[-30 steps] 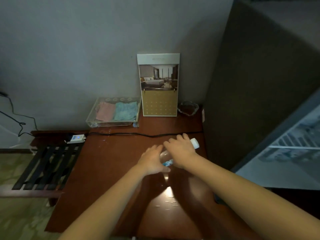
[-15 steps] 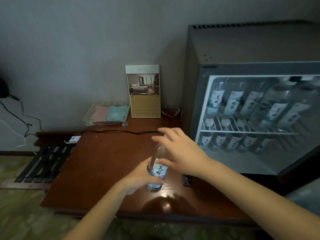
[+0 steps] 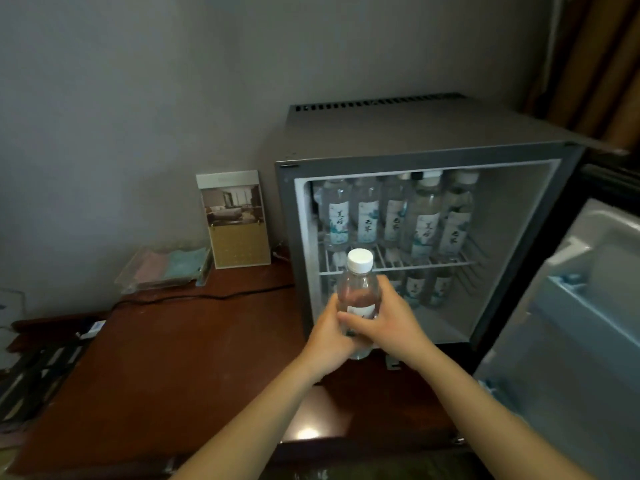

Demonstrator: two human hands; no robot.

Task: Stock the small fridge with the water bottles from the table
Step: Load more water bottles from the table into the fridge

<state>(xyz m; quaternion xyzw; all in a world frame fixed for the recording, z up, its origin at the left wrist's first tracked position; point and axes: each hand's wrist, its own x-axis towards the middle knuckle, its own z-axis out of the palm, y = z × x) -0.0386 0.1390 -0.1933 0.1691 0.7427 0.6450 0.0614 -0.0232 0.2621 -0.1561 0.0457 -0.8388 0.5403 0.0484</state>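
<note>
A clear water bottle (image 3: 358, 289) with a white cap stands upright in both my hands, just in front of the open small fridge (image 3: 381, 133). My left hand (image 3: 329, 336) grips its lower body from the left. My right hand (image 3: 391, 322) wraps round it from the right. Inside the fridge, several labelled water bottles (image 3: 394, 216) stand on the upper wire shelf (image 3: 460, 263), and more stand below it. The right part of the fridge interior holds no bottles.
The fridge door (image 3: 571, 341) hangs open at the right. On the brown wooden table (image 3: 156, 375) stand a calendar card (image 3: 235, 220) and a clear tray (image 3: 166, 268) of folded cloths. A black cable (image 3: 207, 296) runs across the table. A slatted rack (image 3: 31, 375) sits at the left.
The bottle lay on its side on the table under my hands; both hands have lifted it upright and brought it right, up to the fridge opening. My view has turned toward the fridge.
</note>
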